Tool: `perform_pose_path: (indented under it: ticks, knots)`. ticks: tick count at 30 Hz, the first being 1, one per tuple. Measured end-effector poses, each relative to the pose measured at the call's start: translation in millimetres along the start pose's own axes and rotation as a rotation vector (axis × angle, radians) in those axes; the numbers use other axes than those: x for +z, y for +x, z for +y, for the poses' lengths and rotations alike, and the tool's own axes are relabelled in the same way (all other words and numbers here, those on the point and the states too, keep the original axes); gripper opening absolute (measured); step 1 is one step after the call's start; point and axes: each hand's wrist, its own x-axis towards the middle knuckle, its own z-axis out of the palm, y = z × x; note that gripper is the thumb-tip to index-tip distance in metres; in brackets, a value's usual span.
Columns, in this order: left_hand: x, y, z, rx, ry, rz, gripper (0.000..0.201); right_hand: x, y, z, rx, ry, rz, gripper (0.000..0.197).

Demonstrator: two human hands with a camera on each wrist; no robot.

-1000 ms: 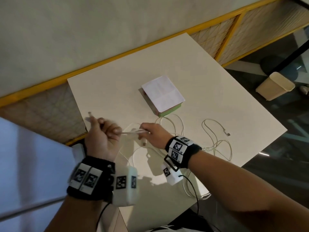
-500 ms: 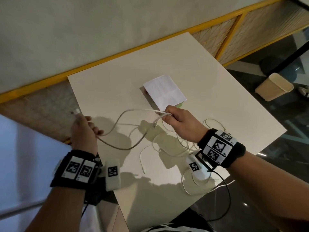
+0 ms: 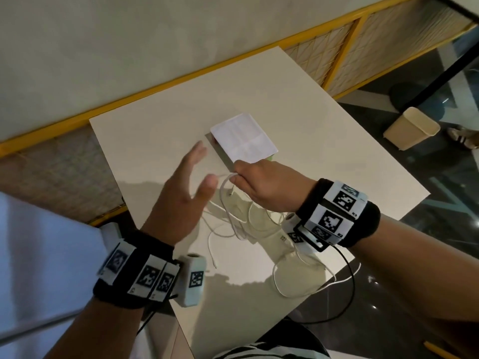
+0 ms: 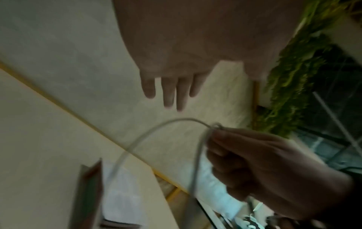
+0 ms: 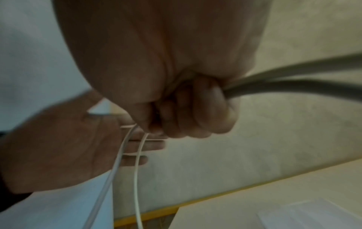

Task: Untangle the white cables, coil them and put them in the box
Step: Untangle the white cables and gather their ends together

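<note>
White cables [image 3: 234, 218] lie tangled on the white table [image 3: 311, 130], under and in front of my right hand. My right hand [image 3: 261, 186] pinches a loop of white cable [image 4: 156, 131] just in front of the box [image 3: 243, 138], whose white lid is shut. In the right wrist view my curled fingers [image 5: 188, 117] hold two strands of cable [image 5: 137, 170] that hang down. My left hand [image 3: 181, 195] hovers flat above the table, left of the loop, fingers [image 4: 170, 91] straight and empty.
A beige bin [image 3: 412, 128] stands on the dark floor to the right. A yellow-framed low partition [image 3: 337, 58] runs behind the table. One cable loop [image 3: 293, 281] lies at the table's near edge, with a strand [image 3: 344, 278] going over it.
My left hand let go of the cable end it held at the table's left edge and moved right, opening flat. My right hand stayed by the box with its loop.
</note>
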Motion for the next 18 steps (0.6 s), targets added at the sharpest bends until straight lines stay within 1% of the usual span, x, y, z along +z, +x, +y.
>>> perform_pose_path:
  ticks: [1, 2, 3, 4, 6, 7, 9, 10, 11, 13, 15, 16, 18]
  knots:
    - [5, 2, 6, -0.006, 0.032, -0.103, 0.063, 0, 2, -2, -0.018, 0.018, 0.016, 0.032]
    - [9, 4, 8, -0.039, 0.07, -0.161, 0.046, -2, 3, -4, -0.024, 0.034, 0.027, 0.029]
    - [12, 7, 8, -0.067, 0.083, -0.175, 0.027, -4, 3, -5, -0.02, 0.038, 0.031, 0.026]
    - [13, 9, 6, -0.069, 0.084, -0.161, 0.017, -6, 1, -5, -0.008, 0.035, 0.025, 0.025]
    - [9, 8, 0, -0.005, 0.137, -0.154, 0.023, -9, -6, -3, 0.013, 0.036, 0.004, 0.027]
    - [4, 7, -4, 0.039, 0.18, -0.13, 0.026, -10, -10, 1, 0.025, 0.035, -0.007, 0.029]
    - [-9, 4, -10, 0.138, 0.23, -0.031, 0.033, -13, -20, 14, 0.078, 0.062, -0.005, 0.03]
    - [-16, 3, -11, 0.174, 0.23, -0.005, 0.034, -16, -25, 21, 0.114, 0.092, 0.012, 0.03]
    - [-20, 1, -10, 0.197, 0.224, -0.008, 0.031, -18, -31, 26, 0.146, 0.135, 0.032, 0.032]
    - [-21, -4, -13, 0.211, 0.222, -0.026, 0.02, -20, -41, 29, 0.165, 0.271, 0.065, 0.034]
    - [-17, -9, -21, 0.187, 0.24, -0.002, 0.016, -17, -51, 18, 0.134, 0.368, 0.094, 0.031]
    - [-14, -11, -28, 0.168, 0.261, 0.026, 0.016, -14, -55, 12, 0.113, 0.37, 0.104, 0.029]
    - [-10, -15, -43, 0.102, 0.291, 0.065, 0.019, -3, -61, 3, 0.075, 0.274, 0.079, 0.025]
